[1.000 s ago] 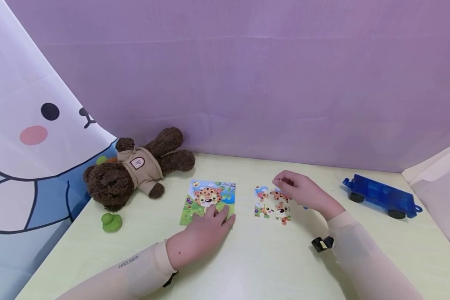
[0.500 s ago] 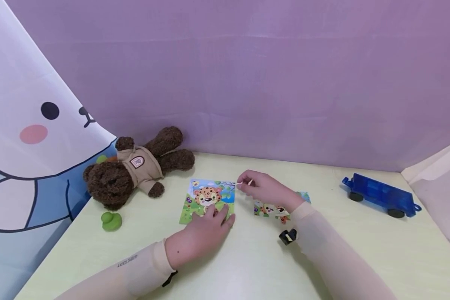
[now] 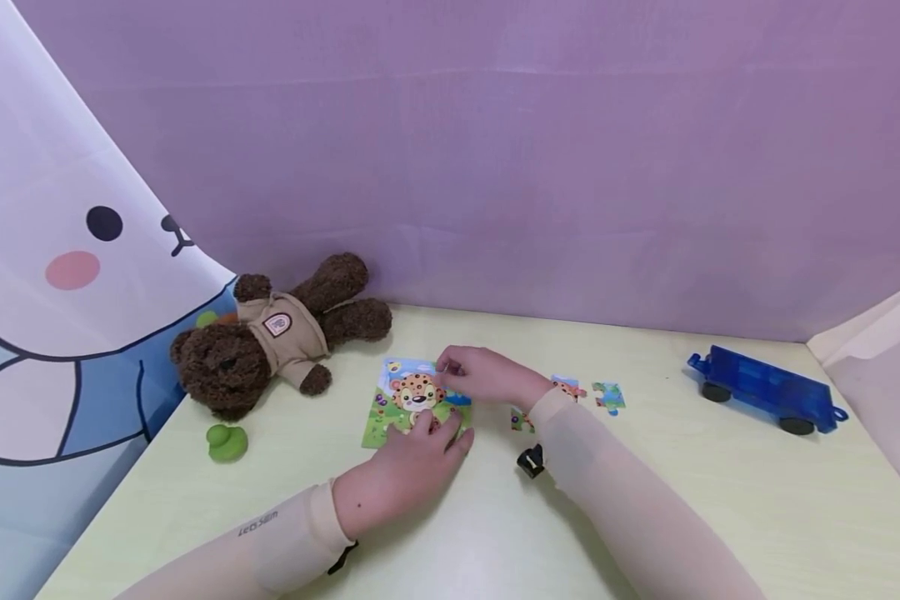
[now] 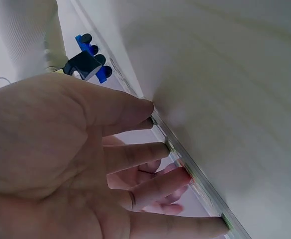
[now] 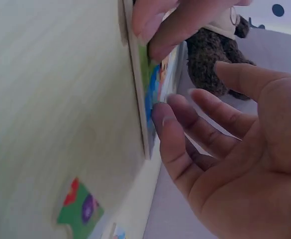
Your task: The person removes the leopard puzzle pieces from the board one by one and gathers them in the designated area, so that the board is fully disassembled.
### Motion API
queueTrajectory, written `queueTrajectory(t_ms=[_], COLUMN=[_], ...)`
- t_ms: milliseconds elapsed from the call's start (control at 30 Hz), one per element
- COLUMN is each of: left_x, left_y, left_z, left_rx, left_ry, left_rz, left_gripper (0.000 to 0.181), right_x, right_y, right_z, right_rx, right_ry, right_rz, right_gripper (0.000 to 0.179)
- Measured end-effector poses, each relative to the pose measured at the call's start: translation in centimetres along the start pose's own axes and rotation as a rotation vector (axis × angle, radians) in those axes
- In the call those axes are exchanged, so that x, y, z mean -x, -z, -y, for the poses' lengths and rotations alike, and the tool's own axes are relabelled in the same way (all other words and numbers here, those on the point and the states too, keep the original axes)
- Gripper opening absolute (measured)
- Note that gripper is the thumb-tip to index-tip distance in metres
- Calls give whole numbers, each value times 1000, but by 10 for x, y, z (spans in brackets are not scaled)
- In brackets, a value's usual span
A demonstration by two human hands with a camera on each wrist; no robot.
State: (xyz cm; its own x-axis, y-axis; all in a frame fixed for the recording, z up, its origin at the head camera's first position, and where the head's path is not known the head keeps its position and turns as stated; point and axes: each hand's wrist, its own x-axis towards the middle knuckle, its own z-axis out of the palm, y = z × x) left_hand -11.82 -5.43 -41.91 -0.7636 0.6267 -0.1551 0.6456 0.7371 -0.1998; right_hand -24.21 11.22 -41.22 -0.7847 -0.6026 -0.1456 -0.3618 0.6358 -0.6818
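A square jigsaw puzzle board [image 3: 377, 433] with a spotted leopard cub lies flat on the table. My left hand [image 3: 408, 475] rests on its lower right part, fingers spread and fingertips touching the surface. At the upper right corner my right hand [image 3: 487, 375] reaches in with thumb and index finger brought together at the board, pinching what looks like a blue puzzle piece [image 5: 148, 102], mostly hidden by the fingers. Right of the board lie loose pieces: a leafy one [image 3: 609, 396], a spotted one [image 3: 567, 385] and a green one [image 3: 521, 419]. The right sleeve covers part of that group.
A brown teddy bear [image 3: 288, 333] in a beige shirt lies at the back left. A green toy duck [image 3: 227, 443] is in front of it. A blue toy wagon [image 3: 768, 387] stands at the right. A purple cloth [image 3: 495, 167] hangs behind the table.
My right hand has moved left from the loose pieces to the board's upper right corner, exposing the leafy piece behind it. My left hand has stayed on the board.
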Motion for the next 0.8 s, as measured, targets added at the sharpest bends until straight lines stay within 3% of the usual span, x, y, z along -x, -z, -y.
queueTrajectory(t_ms=[367,800], left_x=[2,0], left_y=[-3,-3], left_z=[-2,-3], left_rx=[-52,-55], left_ry=[2,7], left_rz=[-62,-42], left_gripper=[52,53], right_x=[-8,-10], right_y=[-8,-9], right_z=[-1,-2], right_rx=[137,94], right_ry=[27,-2], right_rz=[67,79], right_gripper=[12,4])
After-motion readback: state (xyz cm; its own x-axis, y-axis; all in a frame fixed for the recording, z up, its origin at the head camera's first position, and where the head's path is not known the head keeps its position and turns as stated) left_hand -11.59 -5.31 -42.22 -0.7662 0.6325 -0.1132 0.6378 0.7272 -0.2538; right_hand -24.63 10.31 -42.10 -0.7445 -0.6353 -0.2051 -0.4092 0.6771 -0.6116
